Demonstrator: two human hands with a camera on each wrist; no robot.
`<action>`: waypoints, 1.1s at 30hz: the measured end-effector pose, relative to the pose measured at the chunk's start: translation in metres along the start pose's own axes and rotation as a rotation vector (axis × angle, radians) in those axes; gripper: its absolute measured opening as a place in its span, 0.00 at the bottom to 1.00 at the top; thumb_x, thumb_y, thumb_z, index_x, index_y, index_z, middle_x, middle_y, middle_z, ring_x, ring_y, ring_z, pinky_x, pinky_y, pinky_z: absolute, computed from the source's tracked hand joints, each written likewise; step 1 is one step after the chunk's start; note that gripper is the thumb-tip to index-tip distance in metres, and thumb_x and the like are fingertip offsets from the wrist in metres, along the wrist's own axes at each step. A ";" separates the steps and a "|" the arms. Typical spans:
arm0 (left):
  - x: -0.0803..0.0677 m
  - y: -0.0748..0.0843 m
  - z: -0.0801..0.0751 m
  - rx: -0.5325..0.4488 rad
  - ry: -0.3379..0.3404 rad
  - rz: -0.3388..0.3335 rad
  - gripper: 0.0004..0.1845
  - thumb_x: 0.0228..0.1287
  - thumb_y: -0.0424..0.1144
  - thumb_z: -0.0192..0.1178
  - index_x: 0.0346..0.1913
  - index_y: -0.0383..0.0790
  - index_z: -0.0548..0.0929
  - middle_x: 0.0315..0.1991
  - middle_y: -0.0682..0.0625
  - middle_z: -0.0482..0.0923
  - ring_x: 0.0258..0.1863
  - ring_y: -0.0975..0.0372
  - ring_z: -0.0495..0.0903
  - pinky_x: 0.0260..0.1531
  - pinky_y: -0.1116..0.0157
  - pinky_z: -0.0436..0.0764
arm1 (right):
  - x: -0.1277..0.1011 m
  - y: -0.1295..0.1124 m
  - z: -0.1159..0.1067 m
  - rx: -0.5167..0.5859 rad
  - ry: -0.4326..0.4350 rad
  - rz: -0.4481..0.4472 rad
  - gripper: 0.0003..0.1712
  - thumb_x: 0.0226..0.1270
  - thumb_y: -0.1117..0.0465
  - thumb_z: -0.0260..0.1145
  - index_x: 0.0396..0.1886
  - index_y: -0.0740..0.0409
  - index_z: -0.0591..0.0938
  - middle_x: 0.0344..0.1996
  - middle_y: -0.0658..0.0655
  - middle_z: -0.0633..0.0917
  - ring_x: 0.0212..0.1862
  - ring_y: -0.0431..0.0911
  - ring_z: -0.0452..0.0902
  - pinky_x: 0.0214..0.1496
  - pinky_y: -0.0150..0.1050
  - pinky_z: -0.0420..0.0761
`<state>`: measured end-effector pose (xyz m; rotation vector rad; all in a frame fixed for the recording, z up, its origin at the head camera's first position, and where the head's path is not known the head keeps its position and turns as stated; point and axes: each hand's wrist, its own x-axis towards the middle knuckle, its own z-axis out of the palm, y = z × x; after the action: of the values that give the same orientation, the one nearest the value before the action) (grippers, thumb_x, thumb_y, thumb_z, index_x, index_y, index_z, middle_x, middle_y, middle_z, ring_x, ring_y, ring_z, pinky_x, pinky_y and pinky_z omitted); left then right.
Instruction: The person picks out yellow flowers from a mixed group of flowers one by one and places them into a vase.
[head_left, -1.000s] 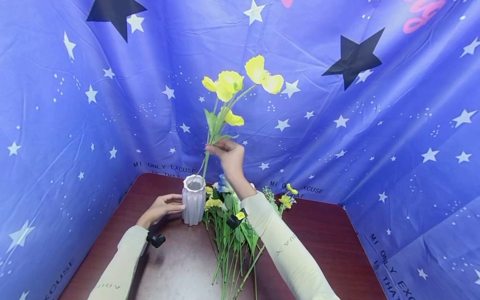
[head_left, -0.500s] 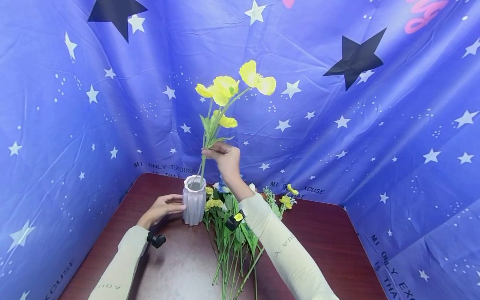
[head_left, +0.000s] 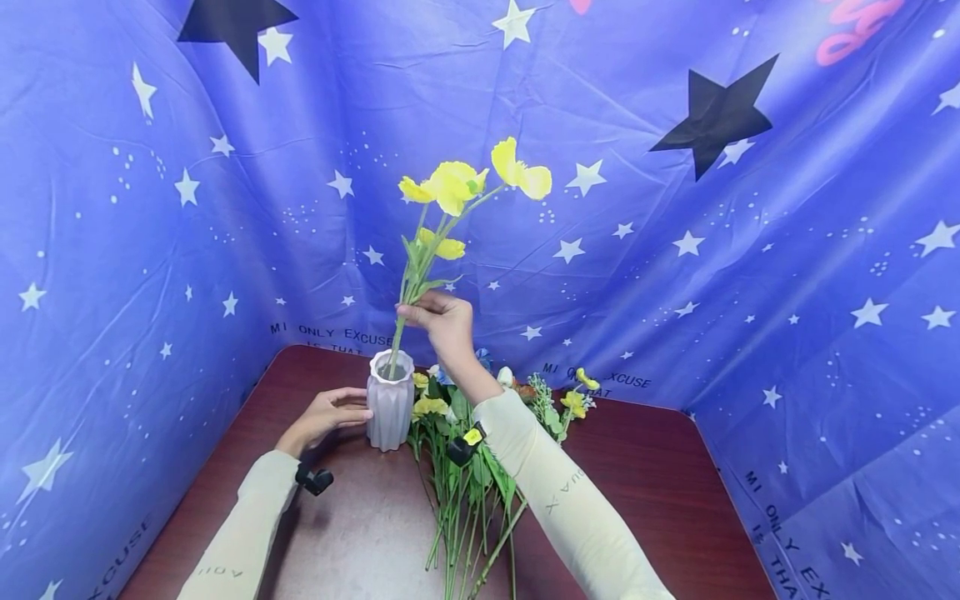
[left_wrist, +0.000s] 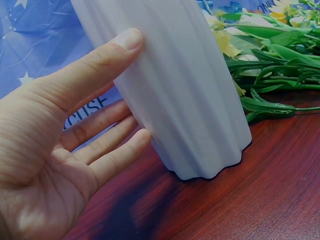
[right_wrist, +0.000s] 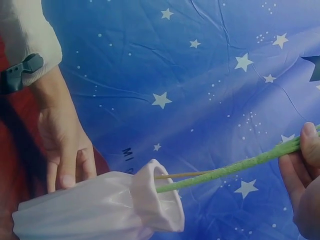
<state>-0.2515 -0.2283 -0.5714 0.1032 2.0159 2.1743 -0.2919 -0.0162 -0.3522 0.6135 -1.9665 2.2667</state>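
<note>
A white ribbed vase (head_left: 389, 400) stands on the dark red table (head_left: 645, 492). My left hand (head_left: 324, 415) rests against its left side with straight fingers (left_wrist: 112, 52) touching the wall of the vase (left_wrist: 185, 95). My right hand (head_left: 438, 317) pinches the green stem of a yellow flower sprig (head_left: 457, 183) above the vase. The stem (right_wrist: 225, 170) reaches down into the vase's mouth (right_wrist: 162, 200). In the right wrist view my right hand's fingers (right_wrist: 307, 160) pinch the stem at the right edge.
Several loose flowers with green stems (head_left: 468, 483) lie on the table right of the vase, some yellow (head_left: 573, 400), and show as leaves (left_wrist: 272, 65) in the left wrist view. A blue starred cloth (head_left: 712, 250) walls the table on three sides.
My right hand has moved down and left with the yellow sprig, and its stem has gone further into the vase. The left hand has stayed against the vase.
</note>
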 end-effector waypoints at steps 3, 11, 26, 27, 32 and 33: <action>0.000 0.000 0.000 0.005 0.002 -0.001 0.31 0.64 0.29 0.69 0.67 0.20 0.70 0.49 0.45 0.87 0.46 0.67 0.86 0.57 0.51 0.86 | 0.000 0.002 0.002 0.011 -0.008 0.024 0.13 0.58 0.78 0.73 0.43 0.80 0.84 0.36 0.71 0.89 0.29 0.37 0.87 0.43 0.42 0.92; 0.001 -0.001 -0.001 0.003 -0.003 0.000 0.32 0.64 0.28 0.69 0.67 0.19 0.69 0.48 0.46 0.87 0.45 0.67 0.86 0.58 0.49 0.85 | -0.003 0.009 0.006 -0.026 -0.055 0.063 0.13 0.59 0.77 0.72 0.44 0.78 0.84 0.39 0.73 0.88 0.31 0.39 0.87 0.44 0.42 0.92; 0.000 0.001 -0.001 0.004 -0.005 -0.006 0.32 0.64 0.29 0.69 0.67 0.20 0.69 0.49 0.45 0.87 0.45 0.67 0.86 0.56 0.52 0.86 | -0.010 0.025 0.006 -0.087 -0.098 0.174 0.13 0.60 0.73 0.74 0.45 0.74 0.86 0.40 0.70 0.89 0.34 0.42 0.89 0.46 0.41 0.91; 0.000 0.000 -0.001 0.001 -0.005 -0.006 0.32 0.64 0.29 0.69 0.67 0.20 0.69 0.49 0.45 0.87 0.45 0.67 0.86 0.56 0.52 0.86 | -0.011 0.026 0.006 -0.086 -0.106 0.182 0.13 0.60 0.73 0.73 0.45 0.74 0.86 0.40 0.70 0.89 0.35 0.44 0.89 0.46 0.41 0.91; 0.001 0.000 -0.001 -0.007 -0.009 -0.002 0.31 0.64 0.28 0.68 0.67 0.20 0.70 0.47 0.47 0.87 0.45 0.67 0.86 0.56 0.53 0.87 | -0.012 0.032 0.004 -0.090 -0.150 0.234 0.13 0.62 0.74 0.72 0.46 0.77 0.85 0.42 0.72 0.88 0.41 0.52 0.91 0.48 0.42 0.91; 0.001 0.000 -0.001 -0.008 -0.008 -0.001 0.31 0.64 0.28 0.68 0.67 0.20 0.70 0.47 0.47 0.87 0.45 0.67 0.86 0.56 0.53 0.87 | -0.012 0.033 0.004 -0.090 -0.158 0.245 0.14 0.62 0.74 0.71 0.47 0.77 0.85 0.43 0.72 0.88 0.42 0.53 0.90 0.49 0.42 0.91</action>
<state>-0.2522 -0.2292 -0.5718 0.1100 2.0027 2.1772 -0.2901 -0.0238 -0.3871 0.5875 -2.3219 2.3098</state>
